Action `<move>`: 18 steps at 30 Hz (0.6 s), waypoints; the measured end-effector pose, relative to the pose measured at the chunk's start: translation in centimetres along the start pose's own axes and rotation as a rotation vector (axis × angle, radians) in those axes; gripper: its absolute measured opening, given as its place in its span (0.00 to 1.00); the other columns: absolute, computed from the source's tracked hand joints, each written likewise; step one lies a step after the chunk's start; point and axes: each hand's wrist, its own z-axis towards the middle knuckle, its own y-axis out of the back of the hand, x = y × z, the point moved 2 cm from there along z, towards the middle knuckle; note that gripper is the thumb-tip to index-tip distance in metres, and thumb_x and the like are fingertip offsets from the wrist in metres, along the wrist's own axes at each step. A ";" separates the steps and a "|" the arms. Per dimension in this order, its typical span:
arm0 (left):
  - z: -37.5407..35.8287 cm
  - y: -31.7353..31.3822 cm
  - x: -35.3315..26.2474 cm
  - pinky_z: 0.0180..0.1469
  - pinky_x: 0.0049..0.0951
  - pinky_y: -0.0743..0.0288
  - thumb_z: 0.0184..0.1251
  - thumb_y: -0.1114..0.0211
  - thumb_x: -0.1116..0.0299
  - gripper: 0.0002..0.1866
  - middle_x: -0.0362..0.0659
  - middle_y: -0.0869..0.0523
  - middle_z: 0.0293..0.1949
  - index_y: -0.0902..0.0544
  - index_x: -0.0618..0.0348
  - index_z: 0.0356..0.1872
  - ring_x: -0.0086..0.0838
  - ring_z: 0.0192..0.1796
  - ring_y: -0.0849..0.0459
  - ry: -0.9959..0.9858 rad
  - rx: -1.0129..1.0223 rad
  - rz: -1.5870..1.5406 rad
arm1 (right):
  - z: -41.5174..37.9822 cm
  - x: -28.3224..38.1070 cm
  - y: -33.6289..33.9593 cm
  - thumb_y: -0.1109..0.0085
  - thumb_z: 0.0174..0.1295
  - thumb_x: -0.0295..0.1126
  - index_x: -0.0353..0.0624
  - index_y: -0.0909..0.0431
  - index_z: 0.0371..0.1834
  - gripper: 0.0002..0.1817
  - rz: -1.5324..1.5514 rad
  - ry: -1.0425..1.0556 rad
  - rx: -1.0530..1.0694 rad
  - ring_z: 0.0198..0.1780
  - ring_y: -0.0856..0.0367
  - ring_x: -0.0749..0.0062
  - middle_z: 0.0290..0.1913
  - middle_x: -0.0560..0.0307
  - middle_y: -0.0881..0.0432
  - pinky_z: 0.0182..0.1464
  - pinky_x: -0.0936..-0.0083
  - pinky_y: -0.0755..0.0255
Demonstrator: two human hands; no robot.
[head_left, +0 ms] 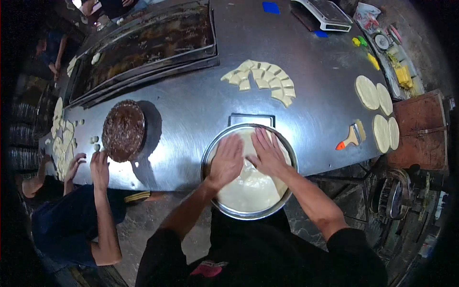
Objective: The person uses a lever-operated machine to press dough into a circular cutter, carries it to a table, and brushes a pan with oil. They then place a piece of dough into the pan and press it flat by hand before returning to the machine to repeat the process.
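Observation:
A round metal pan point(249, 216) stands at the front edge of the steel table, holding a wide, glossy sheet of pale dough point(246, 191). My left hand point(227, 160) lies flat on the dough in the left half of the pan, its fingers slightly blurred. Beside it my right hand point(268, 153) presses on the dough too, fingers stretched toward the far rim. Neither hand holds anything. Behind the pan, part of a square metal frame point(252, 115) shows on the table. Cut dough pieces point(263, 78) lie farther back in a curved row.
A brush point(351, 136) and flat dough ovals point(381, 133) lie at right. A scale point(325, 14) stands at the back. Large dark baking trays point(148, 48) fill the back left. Near a round brown mass point(123, 130), a co-worker's hand point(99, 167) handles small dough pieces.

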 end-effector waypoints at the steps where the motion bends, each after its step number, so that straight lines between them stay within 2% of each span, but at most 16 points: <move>1: 0.7 -0.6 0.3 0.74 0.48 0.52 0.65 0.44 0.53 0.35 0.60 0.36 0.69 0.35 0.72 0.65 0.48 0.73 0.41 0.010 0.001 -0.006 | 1.8 -0.4 0.8 0.53 0.67 0.46 0.29 0.44 0.69 0.36 0.071 -0.002 0.047 0.77 0.56 0.47 0.74 0.35 0.50 0.74 0.46 0.65; 2: 1.0 -1.4 0.7 0.74 0.48 0.52 0.66 0.45 0.53 0.35 0.59 0.36 0.69 0.35 0.72 0.66 0.47 0.73 0.41 -0.025 0.003 -0.021 | 2.2 0.0 0.9 0.52 0.66 0.47 0.30 0.45 0.70 0.37 0.152 -0.017 0.094 0.77 0.56 0.48 0.75 0.36 0.50 0.74 0.46 0.65; 3: 1.9 -2.0 1.3 0.74 0.47 0.52 0.68 0.47 0.53 0.34 0.59 0.37 0.69 0.35 0.72 0.66 0.47 0.73 0.42 -0.069 -0.014 -0.026 | 2.0 0.5 1.5 0.53 0.67 0.48 0.30 0.47 0.71 0.38 0.169 -0.078 0.017 0.78 0.58 0.49 0.75 0.36 0.52 0.74 0.47 0.66; 4: 3.2 -1.6 1.6 0.74 0.47 0.52 0.68 0.47 0.53 0.34 0.59 0.37 0.69 0.35 0.72 0.66 0.47 0.73 0.42 -0.072 -0.043 -0.019 | 2.4 1.1 1.0 0.54 0.68 0.46 0.30 0.46 0.71 0.36 -0.015 -0.147 -0.021 0.78 0.58 0.49 0.75 0.37 0.51 0.74 0.47 0.64; 6: 1.1 -0.9 0.2 0.74 0.46 0.52 0.71 0.50 0.53 0.33 0.58 0.37 0.70 0.35 0.72 0.66 0.46 0.74 0.43 0.090 -0.001 0.075 | 1.7 1.0 0.3 0.55 0.68 0.45 0.31 0.46 0.71 0.35 -0.014 -0.062 -0.062 0.77 0.58 0.48 0.75 0.37 0.51 0.74 0.46 0.65; 8: -0.4 -0.8 -0.6 0.74 0.47 0.52 0.69 0.48 0.54 0.34 0.58 0.38 0.70 0.37 0.72 0.67 0.46 0.74 0.43 0.158 -0.039 0.062 | 2.5 0.3 -0.1 0.55 0.68 0.47 0.32 0.48 0.72 0.36 0.027 -0.036 0.009 0.78 0.58 0.49 0.75 0.37 0.51 0.74 0.46 0.67; 10: -1.5 -0.2 -0.8 0.74 0.50 0.54 0.67 0.46 0.55 0.33 0.61 0.41 0.70 0.35 0.72 0.66 0.48 0.75 0.47 0.345 0.105 0.033 | 1.9 -0.2 1.4 0.58 0.69 0.48 0.32 0.47 0.72 0.36 0.293 -0.060 -0.068 0.78 0.58 0.48 0.75 0.37 0.51 0.74 0.47 0.67; 11: -1.3 0.3 -1.4 0.73 0.52 0.53 0.65 0.43 0.56 0.34 0.59 0.41 0.71 0.34 0.72 0.65 0.47 0.75 0.46 0.380 0.161 0.026 | 1.3 0.1 0.0 0.60 0.71 0.46 0.31 0.44 0.71 0.33 0.077 -0.171 0.002 0.78 0.58 0.48 0.75 0.37 0.50 0.74 0.47 0.65; 12: -0.8 0.1 -1.7 0.73 0.52 0.53 0.65 0.43 0.56 0.34 0.59 0.41 0.71 0.34 0.72 0.65 0.47 0.75 0.46 0.369 0.168 0.021 | 0.6 -0.7 -0.8 0.60 0.71 0.46 0.31 0.44 0.71 0.33 0.079 -0.184 0.003 0.78 0.58 0.48 0.75 0.37 0.50 0.74 0.47 0.65; 14: 1.6 -0.8 -2.2 0.73 0.53 0.54 0.65 0.43 0.57 0.33 0.57 0.40 0.71 0.33 0.72 0.64 0.46 0.74 0.44 -0.044 0.029 -0.063 | 1.0 -0.7 1.0 0.60 0.71 0.46 0.31 0.46 0.72 0.34 0.551 -0.133 0.057 0.78 0.59 0.49 0.76 0.38 0.52 0.75 0.48 0.67; 15: 2.0 -1.4 -1.8 0.74 0.51 0.56 0.69 0.46 0.54 0.34 0.56 0.40 0.71 0.38 0.70 0.68 0.45 0.75 0.46 0.026 -0.004 -0.080 | 0.7 -1.1 2.2 0.56 0.69 0.47 0.33 0.51 0.74 0.37 0.590 -0.088 0.032 0.78 0.59 0.50 0.76 0.38 0.53 0.76 0.51 0.71; 16: 2.5 -1.9 -1.2 0.74 0.51 0.56 0.69 0.46 0.54 0.34 0.56 0.40 0.71 0.38 0.70 0.68 0.45 0.75 0.46 0.023 -0.013 -0.072 | 0.2 -1.6 2.1 0.56 0.69 0.47 0.33 0.51 0.74 0.37 0.586 -0.080 0.023 0.78 0.59 0.50 0.76 0.38 0.53 0.76 0.51 0.71; 18: 2.7 -2.4 0.0 0.73 0.49 0.50 0.68 0.45 0.56 0.32 0.56 0.36 0.69 0.35 0.69 0.66 0.46 0.73 0.41 0.102 0.041 -0.123 | -1.8 -1.0 0.8 0.51 0.67 0.45 0.33 0.49 0.73 0.37 -0.001 -0.084 0.009 0.77 0.57 0.47 0.75 0.39 0.51 0.75 0.50 0.67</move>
